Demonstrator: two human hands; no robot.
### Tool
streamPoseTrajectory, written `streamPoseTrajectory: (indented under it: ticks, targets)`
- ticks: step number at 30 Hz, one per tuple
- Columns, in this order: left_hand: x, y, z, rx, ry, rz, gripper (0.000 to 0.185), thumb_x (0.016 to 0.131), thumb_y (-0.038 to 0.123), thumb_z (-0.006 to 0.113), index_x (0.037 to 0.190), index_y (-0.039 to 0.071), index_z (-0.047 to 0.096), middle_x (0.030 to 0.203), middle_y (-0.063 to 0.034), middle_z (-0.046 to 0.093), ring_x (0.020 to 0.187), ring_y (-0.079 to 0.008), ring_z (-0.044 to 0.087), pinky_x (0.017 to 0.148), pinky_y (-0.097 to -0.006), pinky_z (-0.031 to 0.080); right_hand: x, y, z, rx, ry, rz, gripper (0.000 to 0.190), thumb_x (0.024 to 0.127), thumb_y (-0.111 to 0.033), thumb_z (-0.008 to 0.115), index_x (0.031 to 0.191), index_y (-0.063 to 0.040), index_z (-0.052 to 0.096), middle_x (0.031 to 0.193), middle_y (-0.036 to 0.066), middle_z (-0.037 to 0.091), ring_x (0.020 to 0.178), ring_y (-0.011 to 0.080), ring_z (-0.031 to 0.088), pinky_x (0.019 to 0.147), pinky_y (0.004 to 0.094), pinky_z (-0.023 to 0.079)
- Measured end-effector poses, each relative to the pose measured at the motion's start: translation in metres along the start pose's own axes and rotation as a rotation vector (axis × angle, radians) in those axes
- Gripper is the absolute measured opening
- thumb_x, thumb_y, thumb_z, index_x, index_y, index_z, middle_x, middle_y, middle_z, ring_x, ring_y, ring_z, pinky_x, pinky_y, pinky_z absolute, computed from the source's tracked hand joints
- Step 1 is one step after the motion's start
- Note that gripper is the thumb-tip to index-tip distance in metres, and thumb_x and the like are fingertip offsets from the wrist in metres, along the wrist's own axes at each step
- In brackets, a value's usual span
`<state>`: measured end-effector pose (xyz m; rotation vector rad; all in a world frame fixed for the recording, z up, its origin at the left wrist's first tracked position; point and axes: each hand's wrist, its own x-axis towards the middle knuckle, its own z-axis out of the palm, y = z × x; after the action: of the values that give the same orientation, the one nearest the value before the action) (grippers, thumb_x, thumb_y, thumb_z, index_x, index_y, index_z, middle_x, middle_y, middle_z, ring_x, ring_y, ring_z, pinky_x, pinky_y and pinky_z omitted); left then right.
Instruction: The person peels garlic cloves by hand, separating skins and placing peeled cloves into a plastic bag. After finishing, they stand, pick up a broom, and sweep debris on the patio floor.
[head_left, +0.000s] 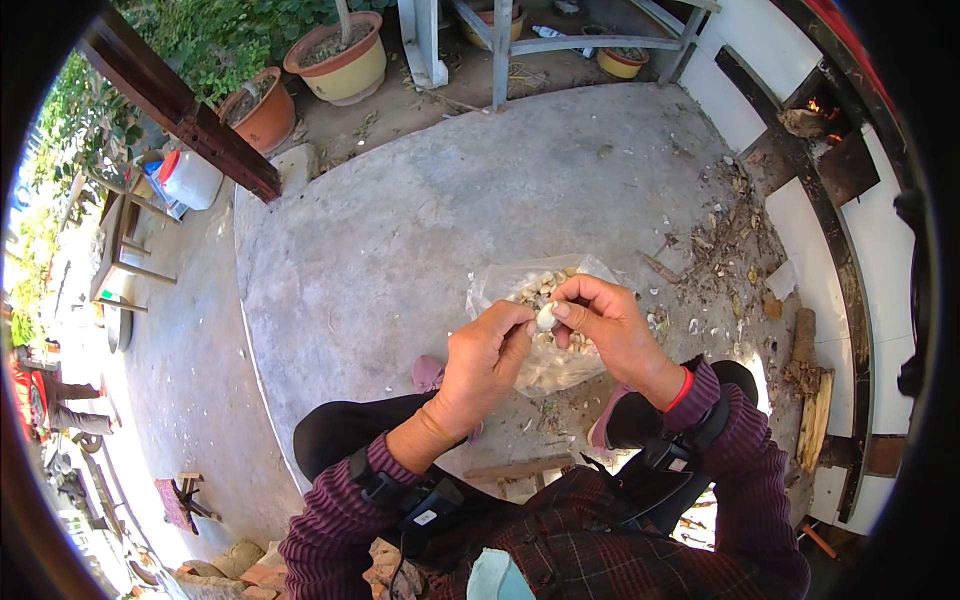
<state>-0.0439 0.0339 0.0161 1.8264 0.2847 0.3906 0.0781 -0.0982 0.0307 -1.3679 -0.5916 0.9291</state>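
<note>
Both hands meet above a clear plastic bag (491, 283) that lies on the concrete between my shoes. My left hand (487, 346) pinches one end of a small pale oval piece (547, 316), perhaps a garlic clove or a bean. The fingertips and thumb of my right hand (611, 322) grip its other side. Many cream and tan pieces (541, 285) of similar size fill the bag, partly hidden under my hands. Which exact kind they are, I cannot tell.
Dry leaves and scraps (724, 240) litter the floor at right, before a tiled stove with a burning fire (817, 112). Split firewood (815, 420) lies beside it. Potted plants (337, 64), a wooden post (187, 112) and a white plastic jug (193, 180) stand at upper left.
</note>
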Motion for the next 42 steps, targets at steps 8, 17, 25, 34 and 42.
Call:
streamPoseTrajectory:
  ticks: [8, 17, 25, 34, 42]
  targets:
    - [-0.001, 0.002, 0.001, 0.0, 0.038, 0.007, 0.004, 0.088, 0.004, 0.056, 0.089, 0.0, 0.056, 0.069, -0.0007, 0.055, 0.055, -0.0048, 0.049, 0.048, -0.0205, 0.04, 0.0, 0.006, 0.001, 0.067, 0.007, 0.012, 0.011, 0.092, -0.011, 0.055, 0.093, 0.0, 0.057, 0.082, 0.001, 0.058, 0.071, 0.0079, 0.056, 0.066, 0.022, 0.046]
    - [-0.002, 0.003, 0.002, 0.039, 0.074, -0.015, 0.001, 0.083, 0.0, 0.056, 0.084, 0.0, 0.056, 0.068, 0.0007, 0.051, 0.061, -0.0033, 0.045, 0.052, -0.0195, 0.037, -0.002, 0.019, 0.0, 0.215, -0.023, 0.078, 0.014, 0.092, -0.012, 0.055, 0.097, 0.0, 0.057, 0.084, 0.003, 0.059, 0.072, 0.0096, 0.057, 0.068, 0.0233, 0.047]
    - [-0.003, 0.011, 0.005, -0.396, -0.031, -0.254, 0.004, 0.086, 0.002, 0.052, 0.088, 0.0, 0.055, 0.07, -0.0008, 0.056, 0.061, -0.0061, 0.05, 0.053, -0.023, 0.043, -0.001, 0.03, 0.0, 0.481, -0.109, 0.153, 0.013, 0.092, -0.011, 0.054, 0.1, -0.001, 0.057, 0.087, 0.005, 0.059, 0.073, 0.0136, 0.056, 0.068, 0.0268, 0.047]
    - [0.003, 0.003, 0.004, -0.532, 0.002, -0.357, 0.009, 0.09, 0.006, 0.047, 0.088, 0.003, 0.055, 0.071, -0.001, 0.053, 0.049, -0.0043, 0.043, 0.042, -0.0185, 0.032, -0.006, 0.021, 0.011, -0.082, 0.087, -0.227, 0.019, 0.086, -0.001, 0.058, 0.105, 0.001, 0.057, 0.101, 0.005, 0.054, 0.084, 0.0129, 0.059, 0.076, 0.0247, 0.049]
    - [0.002, 0.001, 0.007, -0.401, 0.02, -0.248, 0.007, 0.09, 0.004, 0.049, 0.087, 0.003, 0.055, 0.071, 0.0002, 0.055, 0.051, -0.0022, 0.042, 0.043, -0.0176, 0.033, -0.007, 0.023, 0.01, -0.122, 0.018, -0.232, 0.023, 0.086, -0.003, 0.06, 0.107, 0.002, 0.057, 0.105, 0.006, 0.053, 0.094, 0.0128, 0.055, 0.079, 0.0251, 0.048]
